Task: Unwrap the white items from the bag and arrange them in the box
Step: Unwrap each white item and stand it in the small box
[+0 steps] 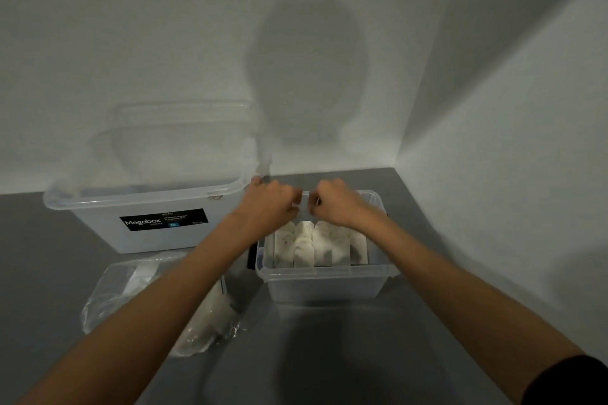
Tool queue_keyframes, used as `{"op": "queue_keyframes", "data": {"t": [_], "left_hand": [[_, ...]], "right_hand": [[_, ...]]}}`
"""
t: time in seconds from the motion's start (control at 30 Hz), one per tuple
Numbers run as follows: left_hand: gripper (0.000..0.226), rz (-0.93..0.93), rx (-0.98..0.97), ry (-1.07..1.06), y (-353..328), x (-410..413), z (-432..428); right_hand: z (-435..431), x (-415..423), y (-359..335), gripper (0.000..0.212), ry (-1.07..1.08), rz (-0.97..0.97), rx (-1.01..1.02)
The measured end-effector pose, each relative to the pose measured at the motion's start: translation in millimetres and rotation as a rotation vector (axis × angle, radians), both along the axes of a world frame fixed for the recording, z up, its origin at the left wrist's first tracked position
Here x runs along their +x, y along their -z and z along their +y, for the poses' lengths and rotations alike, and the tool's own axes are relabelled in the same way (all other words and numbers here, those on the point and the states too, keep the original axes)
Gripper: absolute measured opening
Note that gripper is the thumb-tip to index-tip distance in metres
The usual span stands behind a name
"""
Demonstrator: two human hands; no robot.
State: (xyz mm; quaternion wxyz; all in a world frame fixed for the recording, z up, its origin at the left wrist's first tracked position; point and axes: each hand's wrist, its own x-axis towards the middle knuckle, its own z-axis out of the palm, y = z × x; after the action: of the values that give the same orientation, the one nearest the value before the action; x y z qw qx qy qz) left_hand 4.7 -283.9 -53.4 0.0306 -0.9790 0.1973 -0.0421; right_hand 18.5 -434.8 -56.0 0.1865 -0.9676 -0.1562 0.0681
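On the near side of the small clear box (pixel 324 271) the grey table (pixel 329 355) lies smooth and faintly shiny, so a light box could probably slide under a downward push. Left of the box slumps the crumpled clear bag (pixel 108 293) with pale pieces inside; the left forearm crosses above it, and a careless pull-back might drag it toward the edge. Inside the box, white speckled items (pixel 306 246) stand upright in a packed row against its near wall. Above the box's far end, the left hand (pixel 273 204) and right hand (pixel 339 204) meet, fingers curled, pinching a pale wrapped piece (pixel 306 205) between them; whether the wrap is torn open I cannot tell. If it gives suddenly, the piece could drop onto the row and tip the standing ones, or fall outside the rim. Behind and left of the box sits a larger translucent Megabox tub (pixel 158 230), with a clear lid (pixel 184 128) propped behind it. Beyond, plain white walls (pixel 197 43) meet in a corner to the box's far right, dimly lit and shadowed.
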Motion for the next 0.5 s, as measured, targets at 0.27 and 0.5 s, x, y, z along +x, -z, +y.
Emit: {"op": "queue_keyframes", "data": {"t": [0.27,0.5], "left_hand": [[0.018,-0.041,-0.3,-0.047,-49.1,-37.3,74.9],[0.015,0.094,-0.255,-0.227,-37.4,-72.8,158.2]], "right_hand": [[41.2,-29.9,-74.5,0.017,-0.071,-0.151,0.139],[130.9,-67.7,-69.8,0.017,-0.221,-0.057,0.23]]}}
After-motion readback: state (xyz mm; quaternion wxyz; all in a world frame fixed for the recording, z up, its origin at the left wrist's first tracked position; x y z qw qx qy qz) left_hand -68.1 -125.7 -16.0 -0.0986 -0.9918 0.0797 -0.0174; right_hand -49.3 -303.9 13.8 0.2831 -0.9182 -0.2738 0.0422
